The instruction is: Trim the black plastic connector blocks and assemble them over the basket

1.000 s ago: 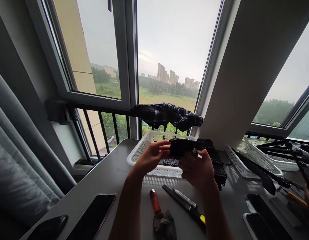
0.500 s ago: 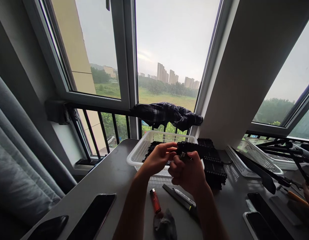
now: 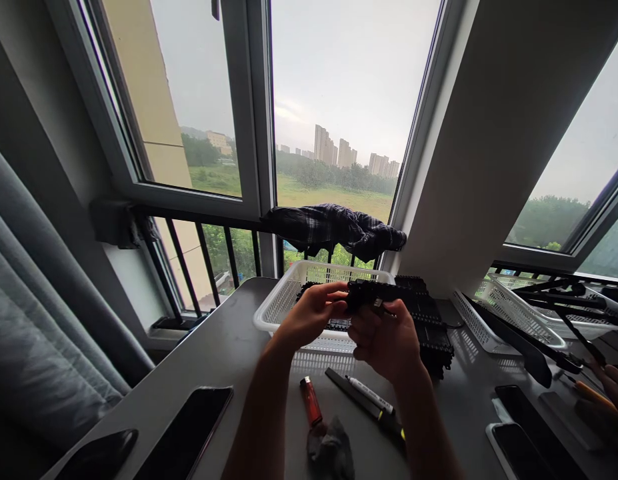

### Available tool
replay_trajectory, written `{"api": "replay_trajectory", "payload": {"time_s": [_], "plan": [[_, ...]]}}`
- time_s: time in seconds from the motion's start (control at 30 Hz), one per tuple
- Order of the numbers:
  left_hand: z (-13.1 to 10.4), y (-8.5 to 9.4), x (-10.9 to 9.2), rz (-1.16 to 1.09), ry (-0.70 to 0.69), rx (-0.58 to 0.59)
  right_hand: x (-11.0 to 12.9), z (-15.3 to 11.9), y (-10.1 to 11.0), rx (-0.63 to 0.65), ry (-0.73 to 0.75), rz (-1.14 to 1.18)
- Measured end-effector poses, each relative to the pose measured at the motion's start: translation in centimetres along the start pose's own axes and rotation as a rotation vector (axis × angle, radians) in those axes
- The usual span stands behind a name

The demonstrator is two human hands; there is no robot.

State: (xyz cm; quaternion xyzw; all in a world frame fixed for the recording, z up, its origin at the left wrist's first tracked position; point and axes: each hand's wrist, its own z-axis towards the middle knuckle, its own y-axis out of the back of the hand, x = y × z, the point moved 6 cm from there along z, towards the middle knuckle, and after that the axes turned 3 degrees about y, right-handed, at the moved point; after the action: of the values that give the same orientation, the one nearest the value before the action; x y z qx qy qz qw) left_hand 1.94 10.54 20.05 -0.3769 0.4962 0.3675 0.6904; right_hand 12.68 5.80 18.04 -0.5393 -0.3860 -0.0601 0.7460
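Grey table [image 3: 223, 353], white basket [image 3: 275, 308], lighter [image 3: 311, 403], marker [image 3: 371, 395]

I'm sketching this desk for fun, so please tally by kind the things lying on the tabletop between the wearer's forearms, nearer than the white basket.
Red lighter: 1
White marker: 1
Black-and-yellow tool: 1
Crumpled grey item: 1
Total: 4

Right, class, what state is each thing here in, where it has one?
Black part: held in left grip
Small shiny piece: apparently in right grip
White basket: holding black pieces
Left phone: screen dark
Right phone: screen dark
Red lighter: lying flat, unlit
White marker: lying flat
Grey bundle: crumpled
Plaid cloth: draped over railing
Curtain: hanging in folds
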Motion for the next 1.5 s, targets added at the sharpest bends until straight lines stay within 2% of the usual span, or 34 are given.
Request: {"api": "replay_trajectory", "payload": {"time_s": [0.2,0.67,0.9,1.13,1.4,1.5], "plan": [[-0.2,1.3,0.2,-0.068,-0.009,-0.05,0.7,-0.3,0.9,-0.073,0.018,0.012],[-0.6,3.0,-0.1,-0.049,-0.013,-0.087,2.7,-1.1,2.8,-0.098,0.094,0.066],[-0.6,3.5,-0.2,-0.08,-0.008,-0.159,3.2,-1.3,2.1,-0.118,0.169,0.034],[0.1,2.7,-0.1,-0.147,-0.037,-0.283,3.6,-1.1,2.0,-0.264,0.364,-0.178],[0.6,0.9,0.2,-0.26,-0.061,-0.254,3.9,-1.1,2.7,-0.359,0.477,-0.2],[0.6,0.1,-0.1,-0.297,-0.043,-0.247,4.0,-1.0,2.8,-0.354,0.489,-0.192]]}}
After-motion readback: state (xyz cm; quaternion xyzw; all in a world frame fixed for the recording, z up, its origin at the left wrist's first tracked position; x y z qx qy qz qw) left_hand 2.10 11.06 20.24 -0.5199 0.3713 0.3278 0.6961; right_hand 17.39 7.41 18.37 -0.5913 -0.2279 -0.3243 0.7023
